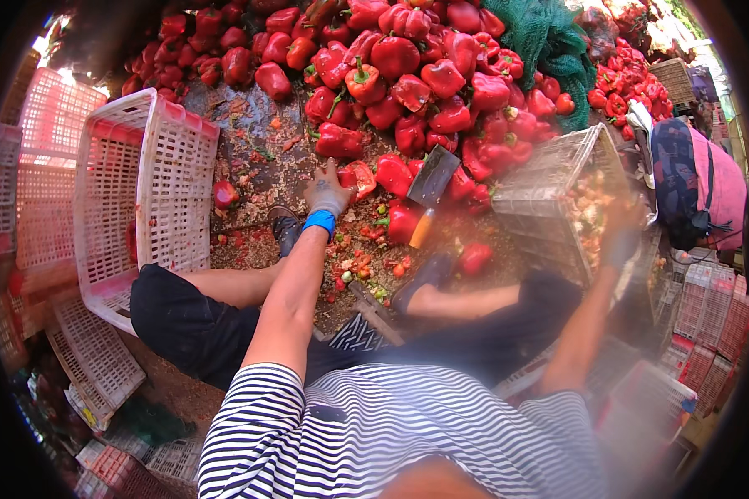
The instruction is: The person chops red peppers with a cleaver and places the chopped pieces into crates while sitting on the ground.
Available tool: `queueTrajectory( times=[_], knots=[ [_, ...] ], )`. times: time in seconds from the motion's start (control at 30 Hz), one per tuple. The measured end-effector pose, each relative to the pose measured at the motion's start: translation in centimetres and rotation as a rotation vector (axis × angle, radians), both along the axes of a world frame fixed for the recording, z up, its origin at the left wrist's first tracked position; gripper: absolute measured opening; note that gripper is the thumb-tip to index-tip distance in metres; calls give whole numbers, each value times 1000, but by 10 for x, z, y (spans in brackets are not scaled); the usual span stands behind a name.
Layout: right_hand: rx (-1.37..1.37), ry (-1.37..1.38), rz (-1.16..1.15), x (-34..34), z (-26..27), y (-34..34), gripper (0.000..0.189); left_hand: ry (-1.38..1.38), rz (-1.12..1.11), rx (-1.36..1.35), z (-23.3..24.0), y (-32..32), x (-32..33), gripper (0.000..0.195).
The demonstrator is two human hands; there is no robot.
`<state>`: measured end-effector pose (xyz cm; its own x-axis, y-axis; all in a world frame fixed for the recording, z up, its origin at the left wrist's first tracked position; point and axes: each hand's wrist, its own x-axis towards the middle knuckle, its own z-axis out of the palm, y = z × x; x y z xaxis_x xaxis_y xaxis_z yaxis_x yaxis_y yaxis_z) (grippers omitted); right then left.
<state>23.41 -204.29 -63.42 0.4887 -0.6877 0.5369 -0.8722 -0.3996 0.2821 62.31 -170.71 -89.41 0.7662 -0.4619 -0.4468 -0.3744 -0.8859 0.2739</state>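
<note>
My left hand [327, 190], greyish as if gloved and with a blue band at the wrist, reaches to the floor in front of me. It touches or lies right beside a cut red bell pepper [363, 179]; its grip is unclear. Motion blur smears my right hand [621, 234] at the open side of a tilted plastic crate [530, 199], by pale pepper scraps [587, 212]. Whether that hand holds anything is hidden by the blur. Between my hands a cleaver [434, 178] with a yellowish handle leans against whole red peppers [402, 221].
A large heap of red bell peppers [406, 56] rises ahead, with green netting [549, 56] at its right. On my left a perforated white crate [178, 187] stands on its side. Stacked crates [705, 305] and a pink-and-dark bundle [699, 181] are at right. Scraps and seeds litter the floor.
</note>
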Motion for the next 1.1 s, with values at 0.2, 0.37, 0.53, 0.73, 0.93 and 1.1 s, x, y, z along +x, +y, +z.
queueTrajectory(
  times=[0.2, 0.37, 0.53, 0.73, 0.93, 1.1],
  knots=[
    [919, -333, 411, 175, -65, 176, 40, 102, 227, -223, -62, 22, 31, 76],
    [2025, -604, 25, 223, -208, 263, 52, 1303, 787, -1168, -33, 52, 40, 52],
    [2536, -1174, -427, 270, -222, 265, 51, 1390, 469, -1417, 25, 57, 26, 76],
    [2674, -1472, -181, 275, -188, 249, 46, 1000, 85, -1211, 87, 22, 11, 94],
    [2554, -1650, 269, 271, -183, 271, 64, 508, 51, -1213, 113, -3, -19, 80],
    [2311, -1405, 271, 258, -150, 270, 80, 635, 129, -1313, 145, 7, -28, 72]
  ],
)
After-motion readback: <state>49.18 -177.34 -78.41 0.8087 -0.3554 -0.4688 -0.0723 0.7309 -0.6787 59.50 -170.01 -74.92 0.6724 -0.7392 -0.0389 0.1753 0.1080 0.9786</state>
